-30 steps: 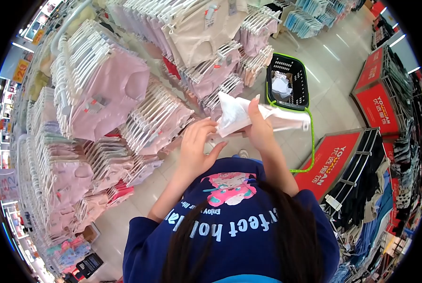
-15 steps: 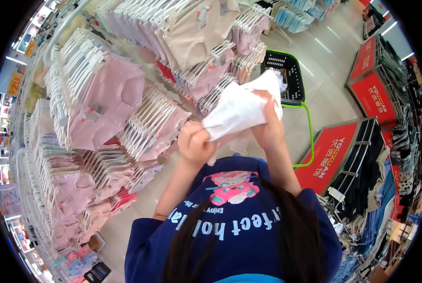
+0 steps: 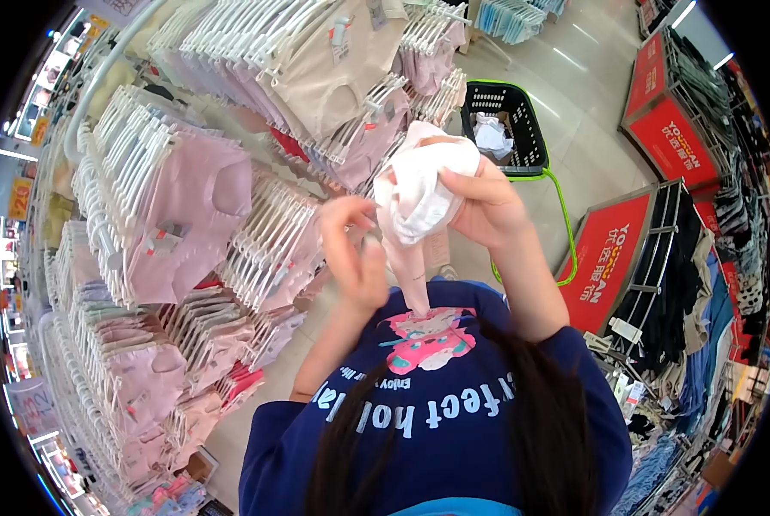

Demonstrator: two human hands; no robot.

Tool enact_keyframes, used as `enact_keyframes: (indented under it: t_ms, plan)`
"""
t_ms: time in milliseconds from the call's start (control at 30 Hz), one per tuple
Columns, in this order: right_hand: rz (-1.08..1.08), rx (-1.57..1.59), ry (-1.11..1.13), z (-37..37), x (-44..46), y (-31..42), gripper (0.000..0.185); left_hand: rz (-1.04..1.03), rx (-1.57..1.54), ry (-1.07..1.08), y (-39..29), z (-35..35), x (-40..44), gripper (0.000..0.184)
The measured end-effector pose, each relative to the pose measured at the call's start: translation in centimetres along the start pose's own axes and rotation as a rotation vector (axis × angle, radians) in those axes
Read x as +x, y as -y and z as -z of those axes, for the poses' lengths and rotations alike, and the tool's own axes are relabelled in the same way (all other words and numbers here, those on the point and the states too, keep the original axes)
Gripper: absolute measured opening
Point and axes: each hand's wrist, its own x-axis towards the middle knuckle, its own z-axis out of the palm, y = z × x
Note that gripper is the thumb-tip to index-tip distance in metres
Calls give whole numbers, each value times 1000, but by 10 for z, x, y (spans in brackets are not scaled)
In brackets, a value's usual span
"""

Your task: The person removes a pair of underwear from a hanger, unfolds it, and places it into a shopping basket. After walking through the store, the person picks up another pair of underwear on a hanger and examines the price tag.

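A pair of pale pink underpants (image 3: 406, 268) with a bunched white lining (image 3: 437, 185) hangs in front of my chest. My right hand (image 3: 490, 206) grips it from the right, the thumb lying over the white cloth. Part of the garment dangles down toward my navy shirt. To its left, my left hand (image 3: 352, 249) is off the cloth, slightly blurred, with thumb and fingers curled apart and nothing between them. Just beyond my right hand, a black shopping basket (image 3: 535, 142) holds a crumpled white item (image 3: 492, 135).
Racks of pink underpants on white hangers (image 3: 191, 202) crowd the left side, with beige ones (image 3: 338, 64) ahead. On the right stand red-sided clothing bins (image 3: 613, 258) full of dark garments. The basket's green handle (image 3: 566, 224) loops down onto the tiled floor (image 3: 566, 82).
My left hand has let go of the cloth and opened. The stretched white fabric is now bunched in my right hand, with the pink side hanging down. The view has shifted slightly.
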Motion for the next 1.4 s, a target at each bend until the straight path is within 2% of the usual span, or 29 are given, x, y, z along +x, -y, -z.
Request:
enact_keyframes:
  t_ms: [67, 167, 267, 367, 467, 600, 667, 767, 900, 1000, 1133, 1300, 1400]
  plan:
    - [-59, -106, 38, -5, 0, 10, 37, 46, 6, 262, 8, 11, 18, 34]
    - [-128, -251, 73, -17, 4, 26, 37, 21, -125, 452, 4, 12, 29, 32]
    - [-213, -429, 171, -23, 13, 44, 32, -185, 52, 471, 2, 11, 42, 31]
    - [-191, -635, 196, -30, 18, 57, 39, -275, 128, 434, 0, 9, 46, 30]
    - [-207, -661, 205, -32, 18, 60, 47, -274, -26, 431, -5, 5, 48, 32]
    - [-253, -666, 206, -19, 20, 59, 52, -59, -230, 507, -4, 8, 42, 32]
    - [-178, -631, 238, -13, 19, 57, 45, 67, -323, 538, -7, 9, 41, 29]
    - [-168, -642, 226, -2, 19, 57, 43, 207, -426, 445, -3, 13, 35, 24]
    - [-228, -559, 136, 0, 18, 57, 54, 126, -437, 254, -4, 7, 36, 21]
    - [-194, -557, 116, 3, 15, 57, 54, 229, -481, 88, -6, 8, 34, 22]
    - [-202, -542, 132, 6, 13, 57, 54, 351, -618, 65, -13, 13, 31, 24]
    - [-259, -552, 120, 9, 11, 55, 53, 281, -571, 33, 0, 19, 22, 22]
    - [-136, -615, 263, -1, 6, 53, 45, 262, -580, 10, -6, 17, 21, 21]
